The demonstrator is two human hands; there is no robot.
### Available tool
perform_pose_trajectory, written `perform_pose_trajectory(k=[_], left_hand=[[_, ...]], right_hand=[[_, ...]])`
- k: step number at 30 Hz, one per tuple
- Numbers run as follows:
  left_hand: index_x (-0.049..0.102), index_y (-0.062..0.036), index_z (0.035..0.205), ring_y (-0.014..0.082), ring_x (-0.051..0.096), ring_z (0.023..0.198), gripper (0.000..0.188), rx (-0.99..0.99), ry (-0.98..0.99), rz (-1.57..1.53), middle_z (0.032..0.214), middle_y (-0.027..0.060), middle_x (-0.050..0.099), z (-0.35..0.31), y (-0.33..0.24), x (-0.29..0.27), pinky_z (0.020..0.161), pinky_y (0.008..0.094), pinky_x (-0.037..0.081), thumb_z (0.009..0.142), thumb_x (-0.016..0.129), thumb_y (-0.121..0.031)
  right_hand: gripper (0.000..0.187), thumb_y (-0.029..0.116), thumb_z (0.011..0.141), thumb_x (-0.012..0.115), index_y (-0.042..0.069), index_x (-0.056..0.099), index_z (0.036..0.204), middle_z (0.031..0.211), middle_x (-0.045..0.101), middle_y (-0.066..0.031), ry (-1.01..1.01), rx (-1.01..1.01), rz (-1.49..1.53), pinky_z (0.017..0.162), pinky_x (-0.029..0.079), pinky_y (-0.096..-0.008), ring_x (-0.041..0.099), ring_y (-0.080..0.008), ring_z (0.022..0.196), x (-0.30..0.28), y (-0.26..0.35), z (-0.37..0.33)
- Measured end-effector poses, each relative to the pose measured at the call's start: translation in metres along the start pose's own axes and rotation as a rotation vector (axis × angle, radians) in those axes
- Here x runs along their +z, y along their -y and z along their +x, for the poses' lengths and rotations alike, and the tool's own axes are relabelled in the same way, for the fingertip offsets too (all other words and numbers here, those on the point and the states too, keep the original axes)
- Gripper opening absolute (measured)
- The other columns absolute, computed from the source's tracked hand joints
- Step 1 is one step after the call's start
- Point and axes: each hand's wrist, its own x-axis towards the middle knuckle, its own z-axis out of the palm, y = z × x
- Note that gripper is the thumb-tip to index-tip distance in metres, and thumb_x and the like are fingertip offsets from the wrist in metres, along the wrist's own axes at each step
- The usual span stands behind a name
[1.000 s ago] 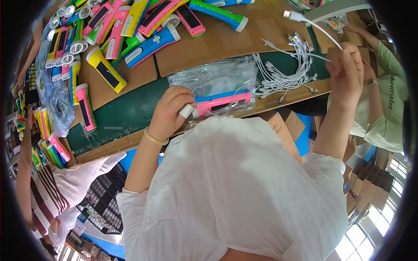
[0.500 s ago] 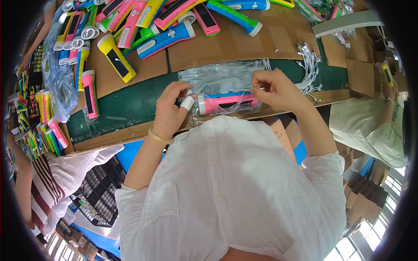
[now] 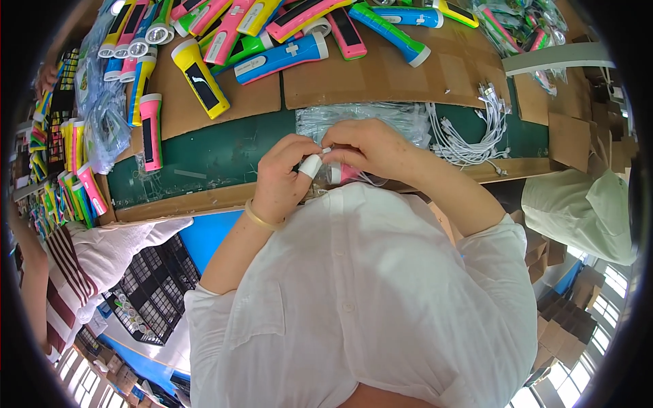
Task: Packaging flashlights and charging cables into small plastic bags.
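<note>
a heap of bright plastic flashlights (image 3: 272, 27) lies on brown cardboard sheets (image 3: 381, 78); a bundle of white charging cables (image 3: 476, 132) rests on the green tabletop (image 3: 204, 153), near clear plastic bags (image 3: 102, 115).

Centre frame, both hands meet over the table edge, left hand (image 3: 282, 178) just left of the right hand (image 3: 371, 146), the flashlight (image 3: 338, 173) between them. Cables (image 3: 469, 132) lie right; more flashlights (image 3: 272, 30) crowd the upper left on cardboard (image 3: 381, 78).

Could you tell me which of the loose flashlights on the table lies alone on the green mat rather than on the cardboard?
The pink flashlight with the black panel, left of the left hand; the others lie on cardboard.
</note>
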Motion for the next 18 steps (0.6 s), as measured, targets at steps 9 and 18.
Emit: perform_pose_trajectory(k=[9,18], left_hand=[[0.070,-0.0004,0.090,0.0242,0.067,0.084,0.016,-0.142,-0.022,-0.078,0.090,0.0100,0.068,-0.015,0.001,-0.010,0.073,0.0307,0.053,0.078,0.073,0.009],[0.067,0.0022,0.112,0.0264,0.065,0.103,0.035,-0.433,0.407,0.001,0.111,0.0144,0.070,0.040,0.003,-0.006,0.090,0.0365,0.051,0.087,0.077,-0.020]], right_hand=[[0.015,0.014,0.086,0.076,0.003,0.070,0.093,0.083,0.062,-0.0097,-0.043,0.069,-0.212,0.061,0.048,-0.0376,0.061,-0.0297,0.070,-0.034,-0.011,-0.060],[0.021,0.011,0.077,0.080,0.006,0.069,0.094,0.090,0.065,-0.0061,-0.086,-0.139,-0.410,0.073,0.052,-0.0381,0.062,-0.0267,0.089,-0.035,-0.019,-0.073]])
